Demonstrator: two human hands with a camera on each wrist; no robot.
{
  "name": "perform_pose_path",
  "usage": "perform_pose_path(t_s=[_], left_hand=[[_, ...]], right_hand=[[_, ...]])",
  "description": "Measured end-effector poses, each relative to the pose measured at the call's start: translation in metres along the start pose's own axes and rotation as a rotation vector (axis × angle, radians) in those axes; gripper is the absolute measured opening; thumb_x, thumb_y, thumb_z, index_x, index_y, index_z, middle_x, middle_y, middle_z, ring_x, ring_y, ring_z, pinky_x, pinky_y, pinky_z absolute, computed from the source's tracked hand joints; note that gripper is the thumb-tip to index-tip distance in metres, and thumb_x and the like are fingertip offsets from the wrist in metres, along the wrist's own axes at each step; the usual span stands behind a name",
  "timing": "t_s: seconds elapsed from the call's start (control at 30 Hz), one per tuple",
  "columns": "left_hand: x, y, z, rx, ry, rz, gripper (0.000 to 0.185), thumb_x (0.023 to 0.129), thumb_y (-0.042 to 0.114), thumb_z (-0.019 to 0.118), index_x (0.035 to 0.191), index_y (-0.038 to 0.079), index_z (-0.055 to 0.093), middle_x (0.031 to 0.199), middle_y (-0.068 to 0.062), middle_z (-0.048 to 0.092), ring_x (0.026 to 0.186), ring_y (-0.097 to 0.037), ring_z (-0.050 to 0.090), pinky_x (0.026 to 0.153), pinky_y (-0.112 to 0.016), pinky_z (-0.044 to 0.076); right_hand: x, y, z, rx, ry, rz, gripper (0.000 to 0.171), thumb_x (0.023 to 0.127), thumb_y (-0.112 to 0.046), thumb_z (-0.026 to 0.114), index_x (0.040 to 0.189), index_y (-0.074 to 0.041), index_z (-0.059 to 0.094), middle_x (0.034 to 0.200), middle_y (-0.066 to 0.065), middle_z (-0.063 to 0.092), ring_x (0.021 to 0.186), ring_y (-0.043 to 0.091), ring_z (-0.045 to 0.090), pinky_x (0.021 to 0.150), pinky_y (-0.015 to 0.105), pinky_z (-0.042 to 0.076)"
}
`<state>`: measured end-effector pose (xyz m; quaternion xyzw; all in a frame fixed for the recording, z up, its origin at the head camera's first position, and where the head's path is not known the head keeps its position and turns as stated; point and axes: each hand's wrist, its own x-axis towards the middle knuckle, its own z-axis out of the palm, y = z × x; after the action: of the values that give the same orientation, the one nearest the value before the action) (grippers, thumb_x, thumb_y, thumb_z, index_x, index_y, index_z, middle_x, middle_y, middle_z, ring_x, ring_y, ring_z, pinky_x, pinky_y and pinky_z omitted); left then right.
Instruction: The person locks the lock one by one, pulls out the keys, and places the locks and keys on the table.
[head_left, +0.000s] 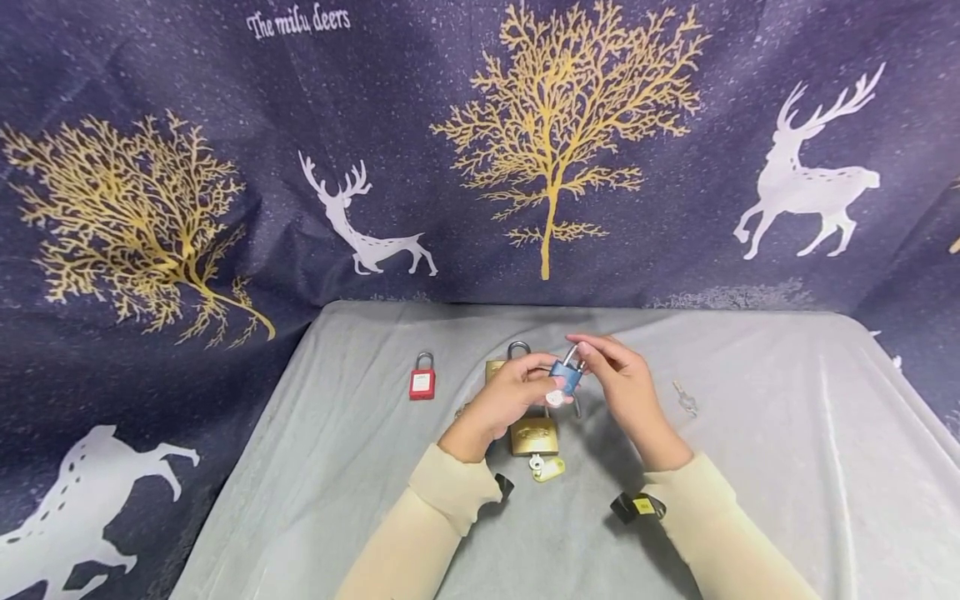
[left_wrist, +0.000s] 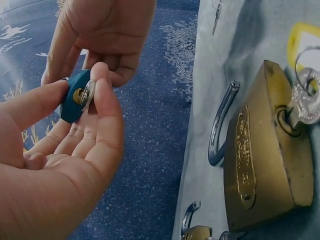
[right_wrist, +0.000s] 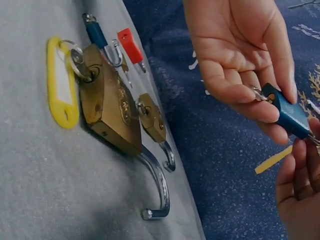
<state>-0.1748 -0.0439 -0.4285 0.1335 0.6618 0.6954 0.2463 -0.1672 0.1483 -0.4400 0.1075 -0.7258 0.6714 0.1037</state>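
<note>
Two hands meet just above the middle of the grey cloth-covered table (head_left: 750,467), and I read both as pinching. My left hand (head_left: 504,402) nips the small silver key (left_wrist: 88,93) seated in the bottom of the little blue-cased padlock (head_left: 567,375), thumb and forefinger closed on the key head. My right hand (head_left: 622,382) curls its fingers round the top of the lock body, near the steel shackle.

I judge this lock light, rigid and slick-sided, best held by the flat faces of the body.

Only the left wrist view shows the key in the keyhole. The right wrist view shows the large brass padlock (right_wrist: 107,102) with its yellow key tag (right_wrist: 61,82) and a smaller brass padlock (right_wrist: 152,119) beside it, at upper left. Only the head view shows the red padlock (head_left: 422,379) at left.
</note>
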Motion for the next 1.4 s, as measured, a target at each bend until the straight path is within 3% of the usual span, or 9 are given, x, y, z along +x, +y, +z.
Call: perform_pose_path(t_s=[0.3,0.5,0.63,0.77,0.87,0.97,1.07,1.27,1.4], left_hand=[[-0.002,0.002,0.002,0.037,-0.022,0.046,0.036,0.1,0.005,0.059,0.135,-0.004,0.056,0.128,-0.028,0.065,0.098,-0.027,0.075,0.087,-0.033,0.059],[0.0,0.0,0.004,0.034,0.019,0.073,0.035,0.1,0.007,0.059,0.134,-0.004,0.058,0.121,-0.028,0.067,0.086,-0.013,0.073,0.089,-0.036,0.059],[0.001,-0.001,0.006,0.014,0.047,0.085,0.037,0.1,0.006,0.059,0.134,-0.008,0.057,0.123,-0.028,0.066,0.09,-0.008,0.069,0.086,-0.028,0.057],[0.0,0.0,0.009,-0.026,0.047,0.108,0.037,0.1,0.004,0.058,0.134,-0.011,0.057,0.124,-0.032,0.065,0.101,-0.031,0.073,0.086,-0.03,0.06],[0.0,0.001,0.012,-0.061,0.038,0.13,0.035,0.101,0.004,0.057,0.133,-0.011,0.057,0.122,-0.036,0.064,0.106,-0.049,0.068,0.086,-0.038,0.062],[0.0,0.002,0.014,-0.08,0.047,0.139,0.034,0.101,0.004,0.058,0.132,-0.011,0.059,0.12,-0.035,0.066,0.101,-0.041,0.072,0.086,-0.039,0.062],[-0.001,0.003,0.016,-0.091,0.062,0.14,0.033,0.1,0.003,0.059,0.13,-0.011,0.059,0.118,-0.033,0.067,0.095,-0.029,0.074,0.085,-0.038,0.062],[-0.001,0.002,0.017,-0.105,0.056,0.145,0.032,0.101,0.001,0.057,0.13,-0.013,0.059,0.123,-0.035,0.064,0.11,-0.056,0.063,0.086,-0.038,0.062],[-0.001,0.002,0.016,-0.084,0.061,0.147,0.033,0.101,0.0,0.056,0.131,-0.014,0.057,0.126,-0.035,0.062,0.106,-0.044,0.069,0.086,-0.039,0.062]], right_hand=[[-0.002,-0.002,0.002,0.016,0.045,-0.046,0.024,0.102,-0.013,0.06,0.12,-0.002,0.072,0.09,-0.008,0.072,0.086,0.007,0.068,0.083,0.021,0.057],[-0.003,-0.004,0.006,0.026,0.081,-0.043,0.024,0.103,-0.012,0.059,0.119,0.001,0.071,0.091,-0.002,0.074,0.086,0.009,0.069,0.084,0.022,0.057],[-0.005,-0.005,0.01,0.026,0.104,-0.031,0.025,0.103,-0.015,0.058,0.119,0.0,0.071,0.097,0.003,0.077,0.091,0.006,0.07,0.089,0.024,0.057],[-0.005,-0.003,0.013,0.055,0.108,-0.042,0.026,0.104,-0.015,0.057,0.118,0.001,0.071,0.105,0.016,0.076,0.094,0.007,0.072,0.09,0.024,0.057],[-0.005,-0.002,0.015,0.079,0.116,-0.04,0.026,0.104,-0.015,0.056,0.118,0.003,0.07,0.104,0.01,0.078,0.094,0.007,0.073,0.09,0.023,0.057],[-0.006,-0.003,0.017,0.09,0.133,-0.033,0.027,0.105,-0.016,0.055,0.117,0.004,0.07,0.101,0.0,0.079,0.093,0.006,0.073,0.089,0.022,0.057],[-0.007,-0.004,0.019,0.09,0.147,-0.027,0.028,0.105,-0.017,0.056,0.117,0.003,0.07,0.102,-0.001,0.079,0.092,0.007,0.073,0.087,0.022,0.057],[-0.01,-0.003,0.023,0.078,0.174,-0.026,0.029,0.105,-0.019,0.055,0.118,0.002,0.07,0.106,0.015,0.077,0.091,0.007,0.073,0.084,0.021,0.058],[-0.013,-0.002,0.026,0.091,0.179,-0.038,0.03,0.105,-0.019,0.055,0.118,0.003,0.07,0.108,0.018,0.076,0.094,0.008,0.073,0.086,0.022,0.058]])
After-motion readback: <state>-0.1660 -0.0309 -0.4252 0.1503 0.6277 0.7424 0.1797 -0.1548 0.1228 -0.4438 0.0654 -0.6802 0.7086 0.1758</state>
